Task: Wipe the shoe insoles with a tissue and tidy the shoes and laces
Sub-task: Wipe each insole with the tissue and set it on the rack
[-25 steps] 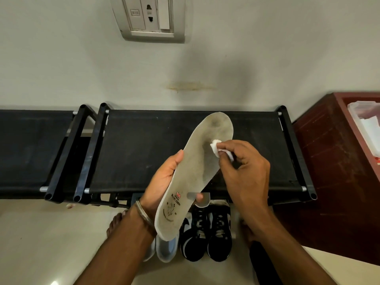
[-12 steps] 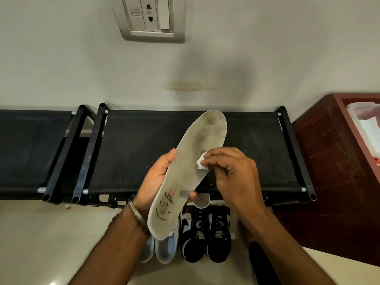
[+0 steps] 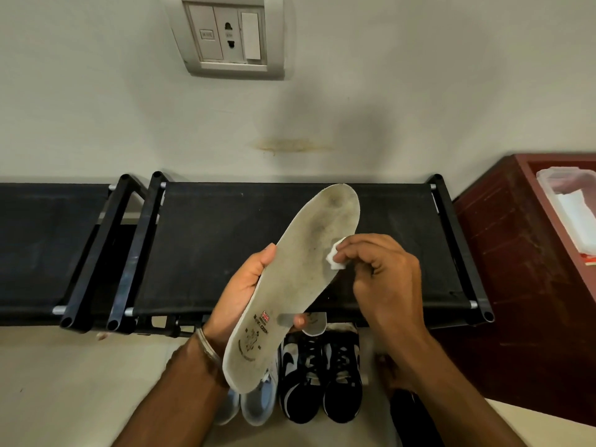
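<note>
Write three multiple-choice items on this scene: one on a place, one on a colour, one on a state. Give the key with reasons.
1. Where is the tissue?
A. on the floor
B. against the insole, near its right edge
C. on the rack

2. What colour are the laces of the right-hand pair of shoes on the floor?
A. black
B. red
C. yellow

3. How is the insole held?
A. it lies flat on the rack
B. it stands in a shoe
C. the left hand grips it in the air, toe end up

Key:
1 B: the right hand pinches the tissue and presses it to the insole's right side.
2 A: the laces over both dark shoes are black.
3 C: the left thumb and fingers curl round the insole's lower half, above the rack.
</note>
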{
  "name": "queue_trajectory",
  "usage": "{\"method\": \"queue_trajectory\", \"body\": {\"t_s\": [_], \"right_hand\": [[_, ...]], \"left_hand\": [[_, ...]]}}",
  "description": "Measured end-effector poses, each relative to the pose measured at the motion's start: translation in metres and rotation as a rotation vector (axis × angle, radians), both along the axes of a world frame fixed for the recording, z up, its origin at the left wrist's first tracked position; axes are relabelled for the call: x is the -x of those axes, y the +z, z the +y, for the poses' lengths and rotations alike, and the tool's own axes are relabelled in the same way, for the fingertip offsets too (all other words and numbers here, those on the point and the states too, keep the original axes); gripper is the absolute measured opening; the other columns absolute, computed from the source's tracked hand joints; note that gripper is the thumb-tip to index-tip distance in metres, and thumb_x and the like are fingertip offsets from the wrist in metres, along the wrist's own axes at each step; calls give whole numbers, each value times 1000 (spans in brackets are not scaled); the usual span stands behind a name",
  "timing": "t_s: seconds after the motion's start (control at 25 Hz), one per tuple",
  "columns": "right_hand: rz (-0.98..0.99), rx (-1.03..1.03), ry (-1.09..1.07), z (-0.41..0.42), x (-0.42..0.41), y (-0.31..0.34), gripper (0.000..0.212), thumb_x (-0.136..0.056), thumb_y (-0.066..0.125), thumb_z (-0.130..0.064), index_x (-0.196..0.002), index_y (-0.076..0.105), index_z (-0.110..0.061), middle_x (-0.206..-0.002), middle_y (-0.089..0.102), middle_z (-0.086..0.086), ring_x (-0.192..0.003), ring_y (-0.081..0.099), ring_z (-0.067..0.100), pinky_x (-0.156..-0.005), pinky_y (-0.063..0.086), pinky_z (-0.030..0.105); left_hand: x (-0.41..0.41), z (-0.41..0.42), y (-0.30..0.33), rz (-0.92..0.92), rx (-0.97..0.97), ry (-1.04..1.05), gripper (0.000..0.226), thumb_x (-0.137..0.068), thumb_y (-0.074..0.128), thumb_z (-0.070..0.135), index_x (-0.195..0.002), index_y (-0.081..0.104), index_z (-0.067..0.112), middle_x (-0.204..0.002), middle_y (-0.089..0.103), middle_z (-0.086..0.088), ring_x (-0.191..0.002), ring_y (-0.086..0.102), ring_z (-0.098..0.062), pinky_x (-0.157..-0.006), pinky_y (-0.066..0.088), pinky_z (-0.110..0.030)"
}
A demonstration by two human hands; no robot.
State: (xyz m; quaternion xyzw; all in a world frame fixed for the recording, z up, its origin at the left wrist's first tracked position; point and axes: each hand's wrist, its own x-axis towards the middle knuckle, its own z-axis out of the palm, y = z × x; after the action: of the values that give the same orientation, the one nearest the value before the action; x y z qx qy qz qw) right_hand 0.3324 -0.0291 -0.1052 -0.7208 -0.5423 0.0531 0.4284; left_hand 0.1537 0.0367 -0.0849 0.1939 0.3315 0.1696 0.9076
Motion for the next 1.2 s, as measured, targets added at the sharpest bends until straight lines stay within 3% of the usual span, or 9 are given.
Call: {"method": "queue_trajectory", "body": {"t_s": [0.24,0.36,0.48,0.6,0.72,0.8,0.92,1.04,1.2], "right_hand": [[44,18,350,-5,35,9,22,-78,57,-4,-74,77,-13,-86,73,-7,-86,65,4,-77,55,25],[44,-37,126,-2,9,5,24,-72,62,8,-71,76,-12,-85,73,-7,-84,67,6,-76,57,29],[38,-7,-72,-5,-19,4,35,-73,62,21,-76,76,-12,-88,71,-8,-87,66,7,-84,53,18],[59,-6,-86,-7,-20,6,33,-80,63,16,-85,76,-14,-94,69,-12,-93,66,6,-87,54,21],[114,2,57,-6,0,8,31,-84,64,11,-94,75,-17,-99,66,-19,-98,64,6,-81,55,22],[134,3,143,-5,9,8,33,-85,65,9,-99,75,-19,-102,66,-20,-99,64,7,-76,57,28],[134,5,207,-4,13,6,30,-85,68,3,-104,75,-19,-107,69,-15,-103,64,7,-82,57,30],[194,52,260,-7,19,8,24,-87,72,-4,-104,75,-19,-108,69,-12,-102,65,8,-73,58,22],[108,26,202,-6,19,4,19,-86,72,-6,-98,76,-19,-104,70,-11,-98,65,7,-78,58,31]], "left_hand": [[-1,1,1,-5,6,10,53,-96,32,48,-117,61,10,-86,64,-9,-62,56,-16,-43,41,-25],[0,-1,0,-56,10,-32,48,-96,39,45,-126,61,14,-106,66,-14,-76,64,-21,-45,44,-27],[0,-3,-3,-192,69,-120,54,-96,34,41,-136,55,12,-126,61,-22,-110,63,-32,-65,56,-38],[1,-3,-6,-356,167,-158,51,-100,34,29,-144,39,3,-130,56,-28,-118,56,-45,-96,48,-56],[-4,-2,-2,-294,143,-120,60,-85,59,22,-138,40,2,-104,66,-29,-89,65,-50,-78,56,-52],[-7,-7,2,-113,13,-59,53,-81,53,30,-129,52,7,-88,70,-18,-72,69,-39,-66,60,-46],[-11,-10,8,-39,-36,14,44,-86,40,35,-82,77,11,-70,69,-7,-59,67,-21,-60,59,-38],[-11,-9,5,-48,-45,1,42,-87,48,42,-97,75,13,-93,67,-12,-79,66,-24,-77,52,-40],[-13,-10,-5,-84,-15,-27,46,-93,46,44,-114,70,11,-109,66,-16,-91,67,-28,-79,52,-43]]}}
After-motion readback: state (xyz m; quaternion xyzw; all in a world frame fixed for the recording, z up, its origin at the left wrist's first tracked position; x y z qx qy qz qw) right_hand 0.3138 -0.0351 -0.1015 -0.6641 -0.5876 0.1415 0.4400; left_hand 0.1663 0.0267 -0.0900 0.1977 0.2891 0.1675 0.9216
